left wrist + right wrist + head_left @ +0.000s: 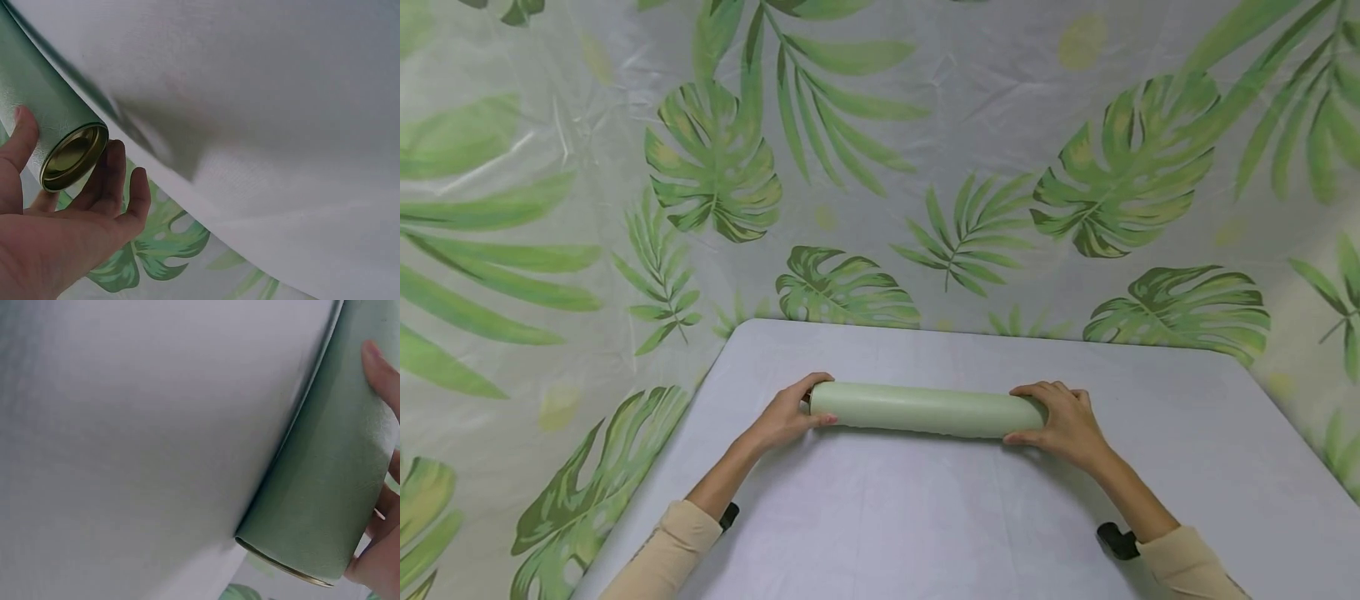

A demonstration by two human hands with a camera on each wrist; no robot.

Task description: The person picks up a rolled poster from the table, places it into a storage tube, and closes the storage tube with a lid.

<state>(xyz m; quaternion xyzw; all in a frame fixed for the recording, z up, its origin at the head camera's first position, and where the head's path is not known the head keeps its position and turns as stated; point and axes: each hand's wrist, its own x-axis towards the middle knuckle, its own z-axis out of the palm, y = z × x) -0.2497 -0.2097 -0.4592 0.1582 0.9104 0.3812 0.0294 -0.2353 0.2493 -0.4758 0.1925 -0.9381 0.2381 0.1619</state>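
Observation:
A long pale green roll lies crosswise over the white table, with a smooth, slightly creased surface. My left hand grips its left end, thumb on the near side and fingers on the far side. In the left wrist view the left hand is around that end, where a recessed gold metal disc faces outward. At the other end my right hand grips the roll the same way. The right wrist view shows a loose long edge along the roll and a thin gold rim at its end.
The white cloth-covered table has rounded far corners. Behind and beside it hangs a sheet printed with green leaves. A black strap shows at the right wrist and another band at the left.

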